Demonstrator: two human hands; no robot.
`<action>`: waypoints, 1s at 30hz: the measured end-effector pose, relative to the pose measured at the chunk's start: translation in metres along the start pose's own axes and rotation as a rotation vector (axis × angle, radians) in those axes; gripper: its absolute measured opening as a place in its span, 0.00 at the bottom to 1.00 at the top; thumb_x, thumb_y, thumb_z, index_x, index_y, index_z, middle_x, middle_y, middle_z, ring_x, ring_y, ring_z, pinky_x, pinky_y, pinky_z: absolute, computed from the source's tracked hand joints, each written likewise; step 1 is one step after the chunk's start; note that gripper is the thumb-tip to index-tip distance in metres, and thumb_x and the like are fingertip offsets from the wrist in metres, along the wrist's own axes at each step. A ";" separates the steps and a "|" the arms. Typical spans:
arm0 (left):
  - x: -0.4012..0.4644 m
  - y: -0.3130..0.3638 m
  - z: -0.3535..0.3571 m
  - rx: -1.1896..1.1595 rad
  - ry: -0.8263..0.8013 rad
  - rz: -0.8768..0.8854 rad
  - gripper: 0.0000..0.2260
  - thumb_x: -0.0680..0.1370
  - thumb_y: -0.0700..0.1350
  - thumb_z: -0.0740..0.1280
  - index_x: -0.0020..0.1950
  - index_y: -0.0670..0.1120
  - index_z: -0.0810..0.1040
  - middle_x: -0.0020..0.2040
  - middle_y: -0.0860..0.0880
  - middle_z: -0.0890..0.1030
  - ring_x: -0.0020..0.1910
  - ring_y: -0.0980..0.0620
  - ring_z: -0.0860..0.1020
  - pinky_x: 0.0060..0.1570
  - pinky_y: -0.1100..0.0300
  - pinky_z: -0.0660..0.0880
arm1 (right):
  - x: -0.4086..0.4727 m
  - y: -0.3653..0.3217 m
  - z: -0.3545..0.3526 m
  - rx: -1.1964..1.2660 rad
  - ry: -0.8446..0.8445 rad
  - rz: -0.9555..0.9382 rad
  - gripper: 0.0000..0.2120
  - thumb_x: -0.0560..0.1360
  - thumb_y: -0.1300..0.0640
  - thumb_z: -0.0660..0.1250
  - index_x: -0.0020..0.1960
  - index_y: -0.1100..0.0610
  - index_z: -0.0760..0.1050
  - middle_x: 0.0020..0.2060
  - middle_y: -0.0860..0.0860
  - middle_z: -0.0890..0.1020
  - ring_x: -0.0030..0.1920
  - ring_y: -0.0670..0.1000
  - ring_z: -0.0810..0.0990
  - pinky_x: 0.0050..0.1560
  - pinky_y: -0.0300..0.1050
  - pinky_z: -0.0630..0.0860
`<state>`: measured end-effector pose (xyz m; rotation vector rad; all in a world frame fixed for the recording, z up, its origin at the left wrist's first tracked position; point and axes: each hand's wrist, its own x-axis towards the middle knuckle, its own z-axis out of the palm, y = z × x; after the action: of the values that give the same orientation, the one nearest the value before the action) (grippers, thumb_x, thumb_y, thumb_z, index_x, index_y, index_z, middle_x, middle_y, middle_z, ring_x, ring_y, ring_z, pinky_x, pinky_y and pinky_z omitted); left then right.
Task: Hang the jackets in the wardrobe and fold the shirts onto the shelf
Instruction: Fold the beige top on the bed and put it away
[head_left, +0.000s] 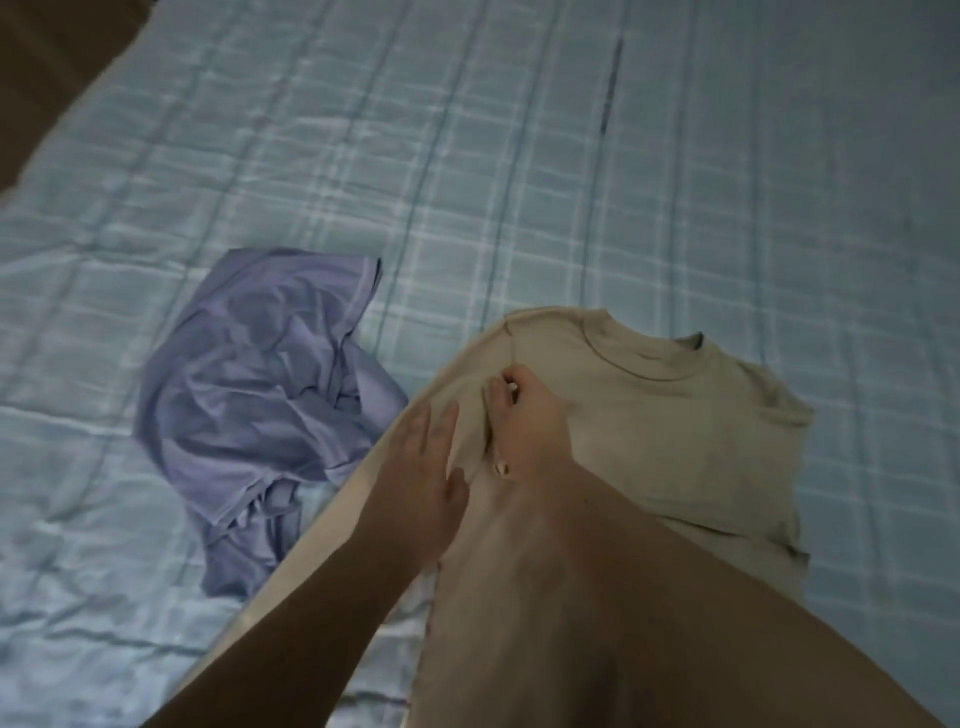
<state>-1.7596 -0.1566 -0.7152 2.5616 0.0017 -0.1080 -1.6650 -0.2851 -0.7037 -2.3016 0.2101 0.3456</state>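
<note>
Lavender shirt lies crumpled at centre-left of the frame on the checked bed cover, apart from both hands — likely waiting its turn. Just right of it the left hand rests flat, fingers straight and holding nothing, on the folded left edge of the beige shirt, probably pinning the fold down. Further right the right hand presses the cloth below the collar; its fingers seem curled, perhaps pinching a crease, though blur leaves that unsure. The beige shirt spreads from under both hands toward the right — collar up-frame, one side already turned in.
</note>
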 end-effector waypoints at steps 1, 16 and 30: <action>-0.004 -0.004 0.000 -0.002 0.019 0.009 0.27 0.76 0.50 0.55 0.74 0.41 0.62 0.69 0.33 0.71 0.68 0.34 0.72 0.69 0.43 0.62 | -0.001 0.001 0.008 -0.031 -0.030 0.011 0.11 0.79 0.44 0.56 0.49 0.48 0.73 0.39 0.48 0.82 0.42 0.54 0.81 0.47 0.52 0.78; -0.125 -0.079 -0.041 -0.090 0.170 -0.258 0.29 0.69 0.38 0.63 0.72 0.41 0.67 0.69 0.38 0.72 0.68 0.39 0.70 0.69 0.46 0.67 | -0.115 -0.011 0.049 -0.291 -0.125 -0.646 0.14 0.74 0.62 0.62 0.58 0.57 0.76 0.54 0.54 0.77 0.54 0.55 0.74 0.58 0.49 0.71; -0.223 -0.158 -0.096 -0.087 -0.286 -0.603 0.18 0.76 0.61 0.61 0.49 0.48 0.79 0.48 0.47 0.80 0.50 0.47 0.78 0.49 0.57 0.73 | -0.167 -0.001 0.142 -0.920 -0.384 -0.961 0.30 0.78 0.51 0.57 0.78 0.56 0.59 0.78 0.57 0.61 0.77 0.60 0.59 0.74 0.64 0.54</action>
<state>-1.9788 0.0329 -0.7044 2.3543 0.6526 -0.6819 -1.8493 -0.1725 -0.7440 -2.7662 -1.4682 0.4006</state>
